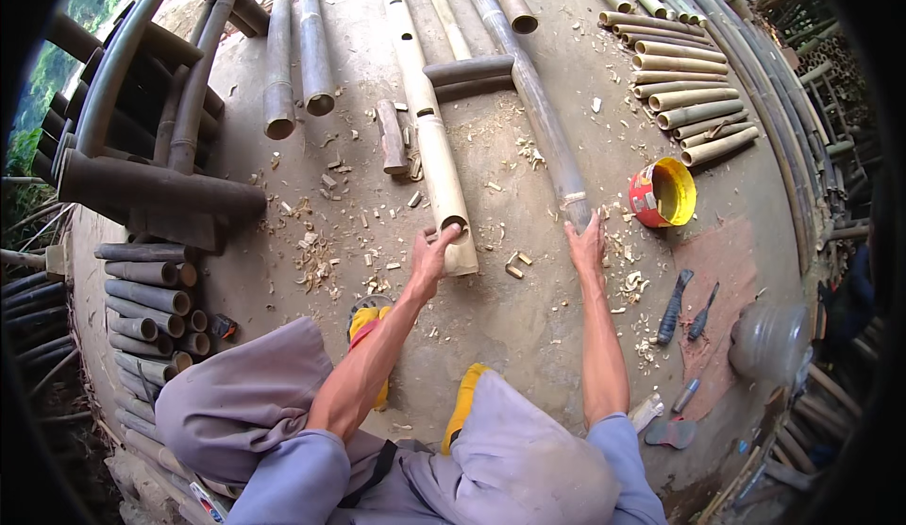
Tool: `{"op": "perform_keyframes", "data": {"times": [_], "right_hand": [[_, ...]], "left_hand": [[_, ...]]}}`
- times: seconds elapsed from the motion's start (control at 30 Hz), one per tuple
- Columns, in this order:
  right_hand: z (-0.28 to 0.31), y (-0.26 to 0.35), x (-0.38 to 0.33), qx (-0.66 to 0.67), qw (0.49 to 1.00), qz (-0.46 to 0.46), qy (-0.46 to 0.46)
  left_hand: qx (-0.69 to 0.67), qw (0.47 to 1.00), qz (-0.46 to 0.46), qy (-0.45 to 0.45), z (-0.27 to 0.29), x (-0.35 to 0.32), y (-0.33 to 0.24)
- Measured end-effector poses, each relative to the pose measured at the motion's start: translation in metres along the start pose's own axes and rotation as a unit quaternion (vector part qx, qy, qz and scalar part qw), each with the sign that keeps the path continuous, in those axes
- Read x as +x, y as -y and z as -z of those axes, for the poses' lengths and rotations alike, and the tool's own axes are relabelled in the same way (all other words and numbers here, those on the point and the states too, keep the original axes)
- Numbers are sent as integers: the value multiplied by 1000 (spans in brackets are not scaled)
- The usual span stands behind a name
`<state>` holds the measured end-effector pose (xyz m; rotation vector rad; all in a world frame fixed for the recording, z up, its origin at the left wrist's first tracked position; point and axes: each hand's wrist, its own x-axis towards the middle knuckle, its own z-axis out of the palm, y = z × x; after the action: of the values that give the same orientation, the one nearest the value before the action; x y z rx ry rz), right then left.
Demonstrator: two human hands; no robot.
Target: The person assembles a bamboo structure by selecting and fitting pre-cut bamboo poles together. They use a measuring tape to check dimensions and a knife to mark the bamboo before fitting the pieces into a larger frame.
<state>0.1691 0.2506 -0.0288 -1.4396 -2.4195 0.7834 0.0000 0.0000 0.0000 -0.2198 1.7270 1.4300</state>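
Observation:
My left hand (429, 257) is closed on the near end of a pale bamboo pole (437, 161) with several holes cut along it. The thumb lies by the round hole nearest me; the fingers are partly hidden. To its right, my right hand (586, 242) grips the near end of a darker bamboo pole (547, 138), its fingers partly hidden too. A short dark bamboo crosspiece (469, 70) spans between the two poles. Left of the pale pole lies a short wooden block (392, 136). Shavings and small cut chips are scattered around both poles.
At right stand a red and yellow tin (662, 193), dark-handled tools (674, 308) and a plastic jug (770, 341). Cut bamboo lengths (694, 95) lie beyond; more are stacked (146, 298) at left, below a dark bamboo frame (160, 185). Loose poles (313, 43) lie ahead.

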Motion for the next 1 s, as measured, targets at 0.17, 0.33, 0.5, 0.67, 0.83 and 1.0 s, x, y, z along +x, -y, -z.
{"op": "perform_keyframes", "data": {"times": [0.17,0.33,0.5,0.67,0.83,1.0], "right_hand": [[-3,25,-8,12,1000,-4,10],[3,26,-5,67,996,45,-47],[11,51,25,80,991,81,-74],[9,68,67,65,992,71,-77],[10,82,113,83,989,73,-95],[3,113,147,112,983,98,-106]], "left_hand": [[34,982,-166,-86,-7,3,24],[32,982,-159,-100,-13,-1,3],[11,987,-134,-89,-11,10,-41],[36,987,-134,-83,-17,43,-84],[40,985,-150,-79,-31,78,-122],[45,982,-173,-68,-25,123,-166]]}}
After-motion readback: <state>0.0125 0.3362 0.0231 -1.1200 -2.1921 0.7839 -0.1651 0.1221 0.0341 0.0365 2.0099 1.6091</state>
